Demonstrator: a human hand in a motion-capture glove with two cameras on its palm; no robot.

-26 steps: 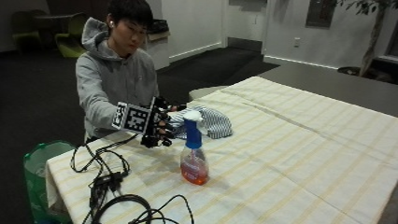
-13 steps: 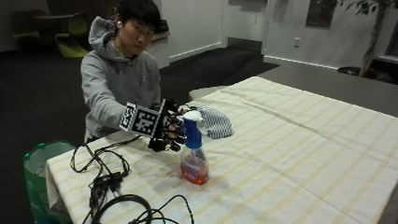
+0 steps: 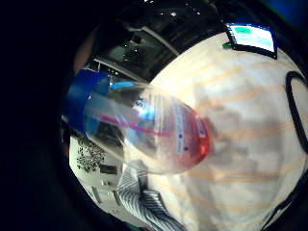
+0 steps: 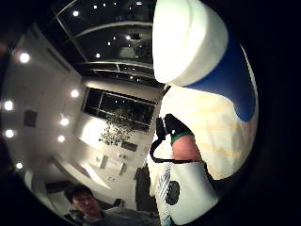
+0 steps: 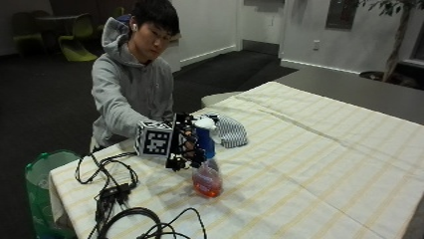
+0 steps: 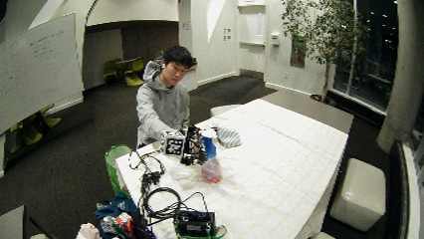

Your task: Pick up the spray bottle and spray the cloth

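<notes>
Gripping spray bottle neck, right hand grip curled, cloth beside

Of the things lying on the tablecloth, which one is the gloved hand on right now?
The spray bottle with orange liquid: the right hand is at its blue neck. The striped cloth lies behind it, untouched.

The black-gloved right hand has been brought from beside the clear plastic spray bottle with blue head and orange liquid onto its blue neck, where it is now gripped.
</notes>
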